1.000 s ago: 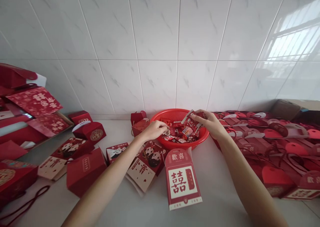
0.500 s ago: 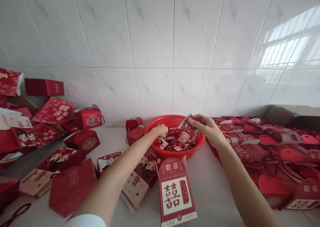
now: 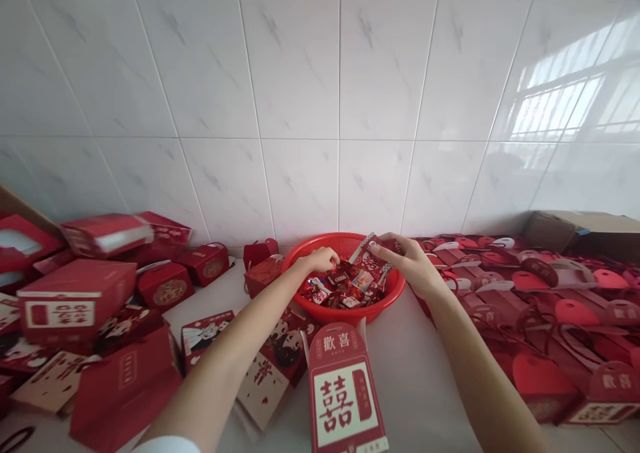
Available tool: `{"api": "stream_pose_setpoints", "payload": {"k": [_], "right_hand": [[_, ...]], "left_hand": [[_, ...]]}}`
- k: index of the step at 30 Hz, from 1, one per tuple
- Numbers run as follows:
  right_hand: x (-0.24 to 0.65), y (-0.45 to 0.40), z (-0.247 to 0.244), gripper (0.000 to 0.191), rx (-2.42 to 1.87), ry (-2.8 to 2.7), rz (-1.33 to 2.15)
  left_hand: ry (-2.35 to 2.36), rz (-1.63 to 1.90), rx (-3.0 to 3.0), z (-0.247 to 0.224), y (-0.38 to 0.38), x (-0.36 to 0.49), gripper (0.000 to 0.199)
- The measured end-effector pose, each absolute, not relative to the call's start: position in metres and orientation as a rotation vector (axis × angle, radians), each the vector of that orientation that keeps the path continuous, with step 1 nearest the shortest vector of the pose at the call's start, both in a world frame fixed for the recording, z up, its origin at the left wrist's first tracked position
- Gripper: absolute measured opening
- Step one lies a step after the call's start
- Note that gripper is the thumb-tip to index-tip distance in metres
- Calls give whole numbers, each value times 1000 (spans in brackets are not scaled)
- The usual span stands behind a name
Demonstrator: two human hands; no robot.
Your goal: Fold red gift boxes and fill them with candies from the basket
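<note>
A red plastic basket (image 3: 345,315) stands against the tiled wall with wrapped sweets (image 3: 345,286) in its bottom. Inside its left rim, my left hand (image 3: 323,260) reaches down over the sweets, fingers curled together; whatever they pinch is hidden. At the right rim my right hand (image 3: 411,260) grips a red candy packet (image 3: 369,258) with a dotted edge, tilted over the sweets. Nearer to me, a red and cream gift box (image 3: 345,393) with large Chinese characters stands in front of the basket, its top flaps raised.
Red gift boxes (image 3: 165,286) lie in a jumbled heap on the left, some blurred. Flatter printed boxes (image 3: 265,380) lie under my left forearm. Rows of handled red boxes (image 3: 540,313) fill the right side, beside a brown carton (image 3: 575,230) at the wall.
Several boxes in the left heap have shifted, and a large one now lies toward the front. My view has moved slightly. Both hands stay at the basket, the right still holding the packet.
</note>
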State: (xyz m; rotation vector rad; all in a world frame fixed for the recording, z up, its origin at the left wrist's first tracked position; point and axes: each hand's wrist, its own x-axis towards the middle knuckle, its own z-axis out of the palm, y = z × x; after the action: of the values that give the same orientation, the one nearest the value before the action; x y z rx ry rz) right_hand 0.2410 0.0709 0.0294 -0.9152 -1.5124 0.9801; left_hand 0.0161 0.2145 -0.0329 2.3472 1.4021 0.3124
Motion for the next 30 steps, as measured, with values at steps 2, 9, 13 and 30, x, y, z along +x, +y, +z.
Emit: {"api": "stream_pose_setpoints", "payload": {"k": [2,9,13,30], "right_hand": [[241,70,29,34,-916,-1509,968],[241,69,30,38,-873,-1543,1034],[242,65,33,37,-865,-1550,1046],[235,38,44,36,-876,-1786,913]], "left_hand": [[1320,435,2291,-26,208,15,20],[1089,685,2060,-2,154,5,50],[924,647,1880,9,102,-2,44],[864,109,2211,7,-30,12,22]]}}
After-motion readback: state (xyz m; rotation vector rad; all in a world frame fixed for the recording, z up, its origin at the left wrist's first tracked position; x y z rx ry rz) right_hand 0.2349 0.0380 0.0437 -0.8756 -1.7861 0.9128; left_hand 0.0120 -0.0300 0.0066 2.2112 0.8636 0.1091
